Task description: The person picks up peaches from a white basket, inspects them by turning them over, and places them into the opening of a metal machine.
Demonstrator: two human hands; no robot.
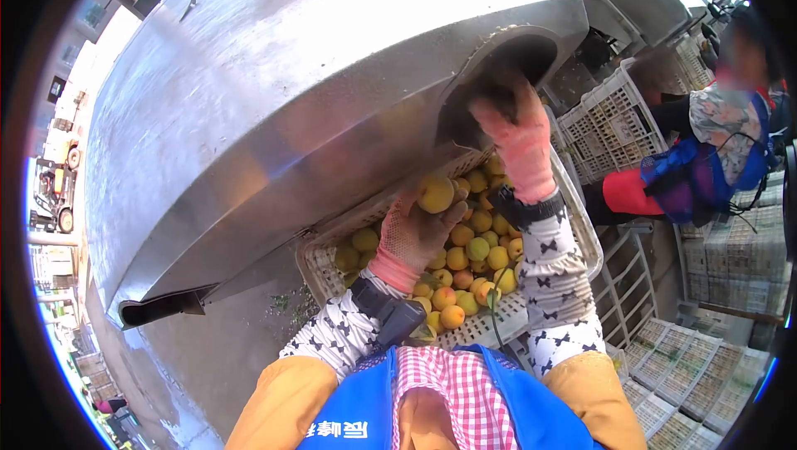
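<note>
My left hand [411, 234], in a pink and grey glove, is over the crate with its fingers curled round a yellow-green fruit [436, 193]. My right hand [519, 130], in a pink glove, is raised at the round opening [498, 76] of the metal machine [332, 118]. Its fingers are apart, their tips dark and blurred against the opening, and no fruit shows in them. Below both hands, many yellow and orange fruits [477, 248] fill a pale plastic crate [589, 234] that sits against the machine's lower edge.
A co-worker [722, 130] in a flowered top and blue apron is at the right, beside another white crate [610, 122]. Stacked crates [697, 367] stand at the lower right, near a metal frame [628, 284]. A smaller slot [166, 307] opens at the machine's left end.
</note>
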